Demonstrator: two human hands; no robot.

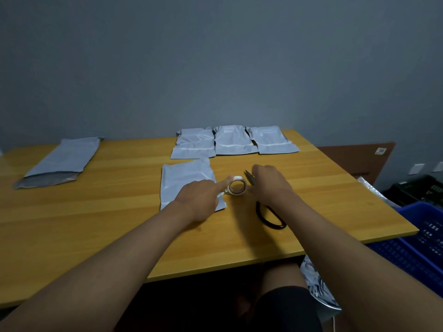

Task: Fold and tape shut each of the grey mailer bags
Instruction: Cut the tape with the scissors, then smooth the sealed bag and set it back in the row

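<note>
A: Where does the work sit on the table (119, 224)?

B: Near the middle. A folded bag (185, 180) lies flat there, and the tape roll (236, 185) stands on its edge touching the bag's right side, at about 3 o'clock from it.

A: And the hands?

B: The left hand (199, 200) rests on the bag's near right corner, index finger stretched out to the roll, thumb side pinching a short white tab of tape. The right hand (269, 184) covers the scissors (268, 215); I cannot tell whether its fingers close round them.

A: What shows of the scissors?

B: Dark blade tips at 12 o'clock of the right hand, black handle loops at 6 o'clock, close to the table's right edge. The middle is hidden under the hand.

A: Other bags?

B: Three folded bags (236, 142) in a row at 12 o'clock, along the far edge against the wall (215, 56), touching or slightly overlapping. One long unfolded bag (62, 161) at 10 o'clock, open mouth toward the near left, well apart from the rest.

A: Open room?

B: Bare wood to the left and along the near edge. Off the right edge, at 4 o'clock, a blue crate (417, 240) is cut off by the frame; pale scraps below the table are too dim to make out
</note>
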